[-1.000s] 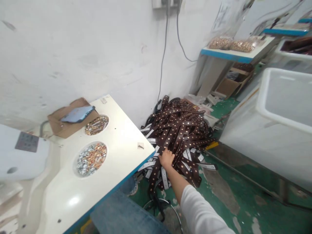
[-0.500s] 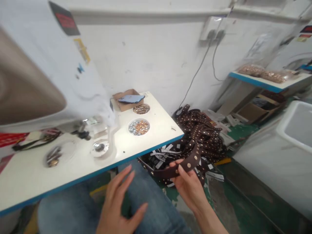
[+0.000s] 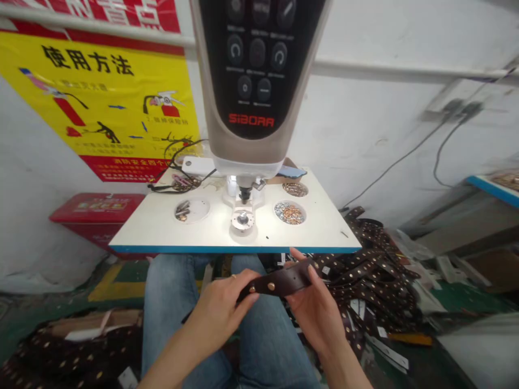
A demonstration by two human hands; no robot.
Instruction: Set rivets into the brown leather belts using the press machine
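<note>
Both of my hands hold a dark brown studded strap [image 3: 279, 282] over my lap, just below the front edge of the white work table [image 3: 154, 229]. My left hand [image 3: 221, 310] grips its left end, fingers closed round it. My right hand [image 3: 318, 308] pinches the right part between thumb and fingers. The riveting machine head [image 3: 255, 81] hangs above the table, its punch [image 3: 244, 194] over a round metal die [image 3: 242, 219].
A pile of brown studded straps [image 3: 373, 275] lies on the green floor to the right. Recessed dishes of metal rivets [image 3: 289, 212] sit in the table. More studded straps [image 3: 60, 351] lie at lower left. A red box [image 3: 97, 210] stands under a yellow poster.
My right hand lifted a strap from the floor pile and brought it to my lap. My left hand came in and took its other end. My view swung left to the machine.
</note>
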